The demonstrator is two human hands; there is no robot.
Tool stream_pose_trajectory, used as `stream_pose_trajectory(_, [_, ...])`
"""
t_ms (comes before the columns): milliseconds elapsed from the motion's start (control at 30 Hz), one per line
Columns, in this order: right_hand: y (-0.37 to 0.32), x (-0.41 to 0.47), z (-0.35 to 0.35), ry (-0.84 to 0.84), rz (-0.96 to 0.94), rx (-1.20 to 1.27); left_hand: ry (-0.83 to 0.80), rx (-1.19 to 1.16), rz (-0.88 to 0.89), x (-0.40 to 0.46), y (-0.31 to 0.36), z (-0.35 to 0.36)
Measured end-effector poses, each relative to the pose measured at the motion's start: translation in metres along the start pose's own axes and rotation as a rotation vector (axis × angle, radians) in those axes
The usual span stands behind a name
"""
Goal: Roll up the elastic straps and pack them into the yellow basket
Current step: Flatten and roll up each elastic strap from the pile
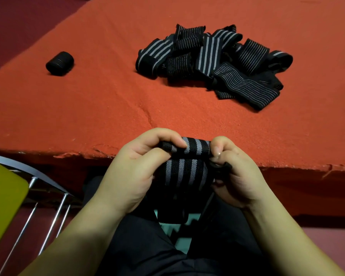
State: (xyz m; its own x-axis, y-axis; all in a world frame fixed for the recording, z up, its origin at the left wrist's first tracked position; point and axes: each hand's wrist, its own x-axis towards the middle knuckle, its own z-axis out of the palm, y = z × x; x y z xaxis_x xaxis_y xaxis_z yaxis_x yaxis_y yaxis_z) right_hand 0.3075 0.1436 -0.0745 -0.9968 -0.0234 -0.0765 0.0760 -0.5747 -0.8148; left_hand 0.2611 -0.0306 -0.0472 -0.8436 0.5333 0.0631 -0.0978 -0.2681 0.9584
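Your fingertips [182, 144] on the left hand [135, 168] curl over the top of a black elastic strap with grey stripes [184, 166], pinching its folded upper edge against your thumb. Your right hand [235, 172] mirrors this: its fingers are bent inward and pinch the strap's right edge, where a small dark loop or tab pokes out beside the thumb. Between your hands the beginning of a roll lies across the top, and the loose tail hangs down over your lap, ending in a plain black end. Both hands sit just in front of the near edge of an orange-red cloth-covered table [88, 108]. Farther out on the table, to the right, a tangled pile of unrolled straps [213, 62] waits, some with broad grey stripes and some with fine white lines. Well apart from it on the left rests one finished rolled strap [59, 63]. At the lower left edge of the view a yellow surface [4, 196] sits over metal rods; it may be the yellow basket, though you cannot tell from this much. From here, the roll could go loose or cone-shaped if one hand winds tighter than the other, and the stretchy fabric may spring open if either pinch slackens. The hanging tail could also twist as you wind. No brand, label or writing can be read anywhere.
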Motion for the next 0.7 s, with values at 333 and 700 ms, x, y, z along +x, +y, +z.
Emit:
stream_pose_trajectory(333, [0.006,0.009,-0.003,-0.036,-0.086,-0.206,0.12,0.234,0.041,0.005,-0.01,-0.004])
stream_pose_trajectory(700, [0.001,0.009,-0.01,-0.079,-0.069,-0.27,0.039,0.162,-0.065,0.013,-0.008,-0.01])
